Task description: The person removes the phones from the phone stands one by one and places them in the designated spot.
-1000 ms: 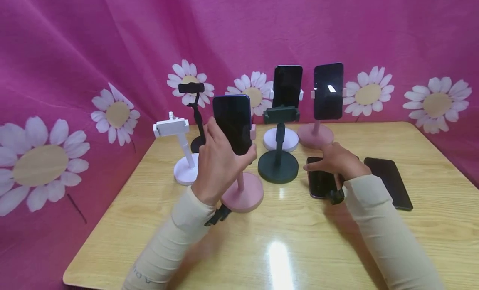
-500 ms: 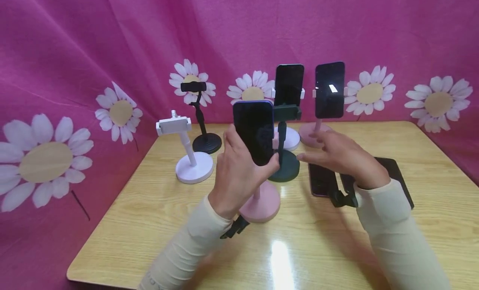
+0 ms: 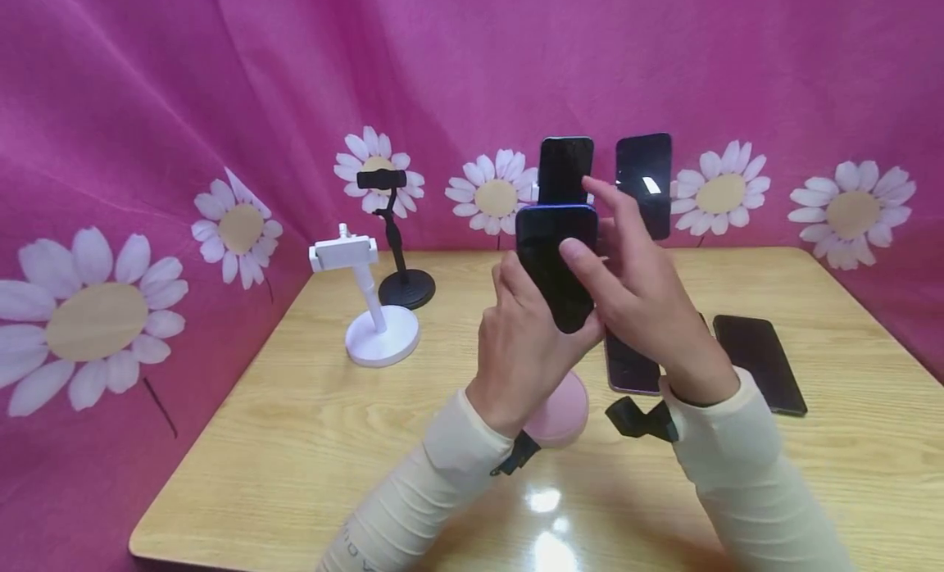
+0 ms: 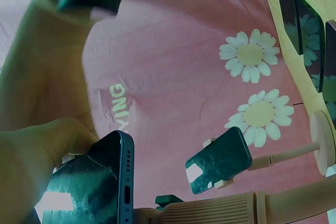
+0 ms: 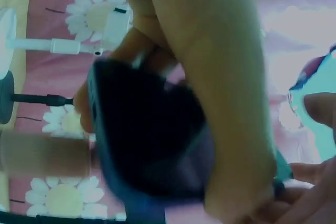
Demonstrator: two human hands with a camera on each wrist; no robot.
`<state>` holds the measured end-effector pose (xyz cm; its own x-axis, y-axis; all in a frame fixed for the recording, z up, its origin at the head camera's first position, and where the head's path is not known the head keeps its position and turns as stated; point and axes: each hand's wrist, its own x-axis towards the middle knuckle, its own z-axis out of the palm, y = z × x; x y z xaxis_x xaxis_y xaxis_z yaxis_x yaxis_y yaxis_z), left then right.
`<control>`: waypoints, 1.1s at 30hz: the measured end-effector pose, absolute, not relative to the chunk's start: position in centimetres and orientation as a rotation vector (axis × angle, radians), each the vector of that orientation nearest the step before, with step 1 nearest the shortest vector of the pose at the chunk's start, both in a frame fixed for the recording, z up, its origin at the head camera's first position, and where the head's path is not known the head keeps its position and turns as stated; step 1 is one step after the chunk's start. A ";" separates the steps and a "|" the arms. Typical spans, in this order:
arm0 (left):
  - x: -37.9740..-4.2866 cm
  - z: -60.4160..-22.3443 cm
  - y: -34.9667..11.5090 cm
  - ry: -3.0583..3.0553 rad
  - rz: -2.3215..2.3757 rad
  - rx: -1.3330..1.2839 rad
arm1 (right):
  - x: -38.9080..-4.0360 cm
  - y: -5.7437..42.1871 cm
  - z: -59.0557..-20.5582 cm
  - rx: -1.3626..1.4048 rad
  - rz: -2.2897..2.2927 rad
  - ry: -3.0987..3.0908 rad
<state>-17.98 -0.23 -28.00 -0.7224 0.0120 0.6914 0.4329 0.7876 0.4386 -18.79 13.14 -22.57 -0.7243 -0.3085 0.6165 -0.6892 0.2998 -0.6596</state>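
My left hand (image 3: 519,342) grips a dark phone (image 3: 553,261) by its lower sides, fingers on the left edge and thumb on the right. The phone stands upright in a pink phone stand, whose round base (image 3: 566,408) shows below; the clamp is hidden by the hands. My right hand (image 3: 649,301) is at the phone's right side, its thumb over the screen and its forefinger extended upward. Whether the thumb touches the glass cannot be told. In the left wrist view the phone's bottom edge (image 4: 127,182) faces the camera; the right wrist view is blurred.
Two more phones stand mounted behind, one in the middle (image 3: 564,166) and one to the right (image 3: 643,166). A white stand (image 3: 379,334) and a black stand (image 3: 406,287) hold no phones at left. A phone (image 3: 633,367) and another phone (image 3: 763,363) lie flat at right.
My left hand has carried the phone and pink stand rightward, where they now hide the dark green stand. My right hand has come up from over the flat phones to the held phone.
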 end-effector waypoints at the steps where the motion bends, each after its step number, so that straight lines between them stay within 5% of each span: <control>1: -17.9 -28.0 -0.2 -2.271 -0.776 -0.336 | -18.9 12.7 -22.5 0.882 1.362 -2.180; 18: -20.6 -24.1 -8.8 -2.493 -1.254 -0.786 | -20.7 8.4 -23.1 0.539 1.003 -2.065; 33: -23.4 -25.7 -9.6 -2.299 -1.360 -1.005 | -21.3 7.7 -23.8 0.463 0.910 -1.966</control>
